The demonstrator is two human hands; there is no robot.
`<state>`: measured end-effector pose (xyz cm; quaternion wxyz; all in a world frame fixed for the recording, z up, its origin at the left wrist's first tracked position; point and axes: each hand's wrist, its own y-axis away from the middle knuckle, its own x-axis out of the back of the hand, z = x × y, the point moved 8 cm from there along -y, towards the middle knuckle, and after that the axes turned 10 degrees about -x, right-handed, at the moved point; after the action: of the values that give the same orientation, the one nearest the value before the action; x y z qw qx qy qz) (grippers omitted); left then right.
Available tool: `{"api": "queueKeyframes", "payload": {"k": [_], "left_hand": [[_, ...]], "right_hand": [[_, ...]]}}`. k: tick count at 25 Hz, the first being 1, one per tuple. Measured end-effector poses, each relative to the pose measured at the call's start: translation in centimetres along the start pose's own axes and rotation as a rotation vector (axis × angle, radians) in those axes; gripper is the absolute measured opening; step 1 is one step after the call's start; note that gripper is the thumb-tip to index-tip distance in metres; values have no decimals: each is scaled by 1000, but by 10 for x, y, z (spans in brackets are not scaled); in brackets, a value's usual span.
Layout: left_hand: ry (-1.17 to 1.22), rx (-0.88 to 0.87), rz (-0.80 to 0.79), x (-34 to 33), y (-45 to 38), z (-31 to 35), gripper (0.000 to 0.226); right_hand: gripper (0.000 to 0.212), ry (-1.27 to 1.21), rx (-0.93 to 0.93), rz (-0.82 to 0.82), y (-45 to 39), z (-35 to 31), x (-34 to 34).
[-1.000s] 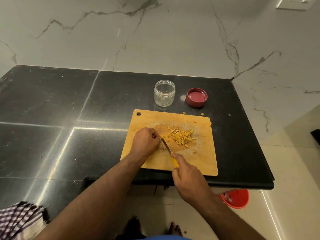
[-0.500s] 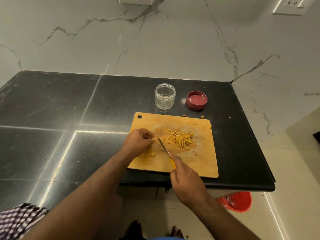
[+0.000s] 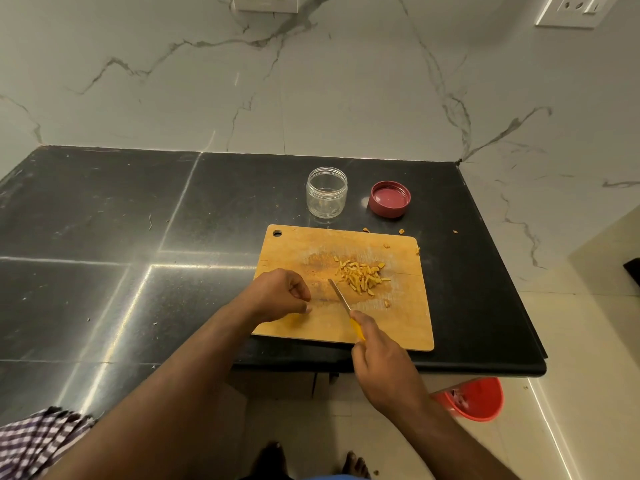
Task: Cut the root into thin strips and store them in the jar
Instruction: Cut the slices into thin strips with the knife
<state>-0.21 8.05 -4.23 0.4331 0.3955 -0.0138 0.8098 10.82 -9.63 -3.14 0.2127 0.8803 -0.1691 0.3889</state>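
Wooden cutting board sits on black counter, near right edge. Right hand grips yellow-handled knife, handle mostly hidden in the fist, blade tip down on the board. Left hand rests on board left of blade, fingers curled; whether it pinches a root piece, cannot tell. Pile of cut strips lies right of blade. Clear jar, lidless, stands beyond the board; red lid to its right. Orange bucket on floor, partly hidden by the counter.
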Motion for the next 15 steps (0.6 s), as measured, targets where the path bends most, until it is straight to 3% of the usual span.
{"api": "queueKeyframes", "payload": {"k": [4,8,15], "left_hand": [[-81,-7,-34,-1,2,-1,18],[-126,-25,-31,-2,1,4,13],[-44,-57,156,5,-18,20,11]], "right_hand": [[47,-62,-92,78,0,23,23],[48,-118,-66,71,3,21,26],[46,-123,-45,14,3,12,16]]}}
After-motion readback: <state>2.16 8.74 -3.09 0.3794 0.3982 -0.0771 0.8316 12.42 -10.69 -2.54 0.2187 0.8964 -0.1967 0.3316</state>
